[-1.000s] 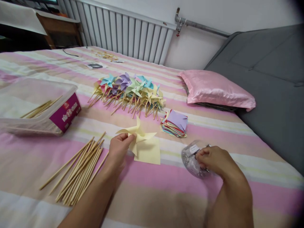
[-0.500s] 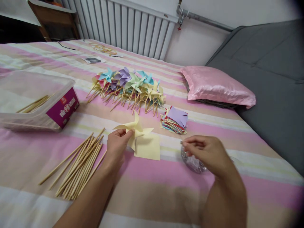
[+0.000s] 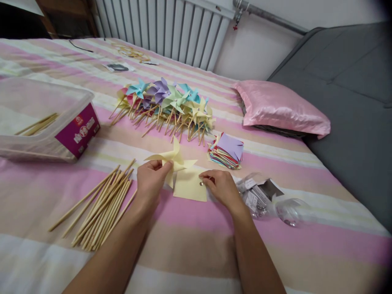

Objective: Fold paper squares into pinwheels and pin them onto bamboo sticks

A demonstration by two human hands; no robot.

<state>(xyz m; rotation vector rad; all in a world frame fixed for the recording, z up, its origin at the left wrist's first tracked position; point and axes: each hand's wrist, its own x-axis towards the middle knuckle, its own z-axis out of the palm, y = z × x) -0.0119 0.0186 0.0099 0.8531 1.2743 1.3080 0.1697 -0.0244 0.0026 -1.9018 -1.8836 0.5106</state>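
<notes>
My left hand (image 3: pixel 150 179) pinches a folded pale yellow paper pinwheel (image 3: pixel 172 159) by its centre, just above the striped bedspread. Under it lies a flat yellow paper square (image 3: pixel 190 187). My right hand (image 3: pixel 219 184) is closed in a pinch on a small silver pin (image 3: pixel 201 183), held over the right edge of that square. Beside my right wrist lies a clear plastic bag of pins (image 3: pixel 260 196). A loose bundle of wooden sticks (image 3: pixel 101 208) lies to the left of my left hand.
Behind the hands are a heap of finished coloured pinwheels on sticks (image 3: pixel 167 108) and a stack of coloured paper squares (image 3: pixel 226 151). A clear plastic box with a purple label (image 3: pixel 76 130) holds more sticks at the left. A pink pillow (image 3: pixel 281 108) and grey sofa (image 3: pixel 352 102) are at the right.
My right hand left the bag of pins and moved left to the yellow paper square, now pinching a pin. My left hand kept hold of the yellow pinwheel.
</notes>
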